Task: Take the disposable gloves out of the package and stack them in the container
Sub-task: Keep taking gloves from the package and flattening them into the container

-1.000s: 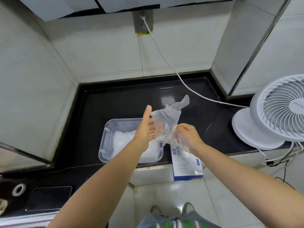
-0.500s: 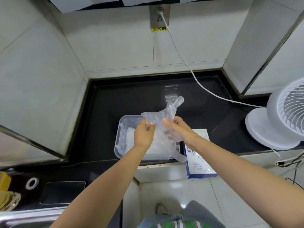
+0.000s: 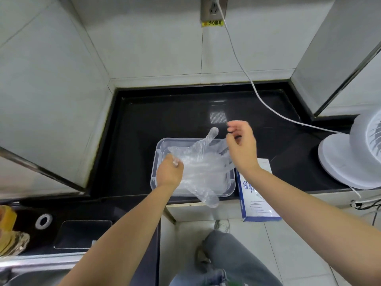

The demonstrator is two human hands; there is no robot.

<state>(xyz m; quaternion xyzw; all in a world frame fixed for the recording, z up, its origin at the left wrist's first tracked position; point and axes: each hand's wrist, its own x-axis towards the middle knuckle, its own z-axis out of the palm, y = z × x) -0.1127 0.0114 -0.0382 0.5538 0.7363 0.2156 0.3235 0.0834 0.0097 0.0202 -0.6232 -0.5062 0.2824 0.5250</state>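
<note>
Spreading the previously bunched glove (image 3: 202, 162) flat just over the container (image 3: 160, 145), pinching its left edge in the left hand (image 3: 170, 173), right hand (image 3: 242, 147) above the far-right rim, grasp unclear; nearly stacked.

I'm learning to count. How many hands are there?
2. The left hand pinches the clear glove over the container; the right hand is at the glove's other end.

Container (image 3: 156, 159) on counter (image 3: 144, 131), glove box (image 3: 253, 195) just right.
</note>
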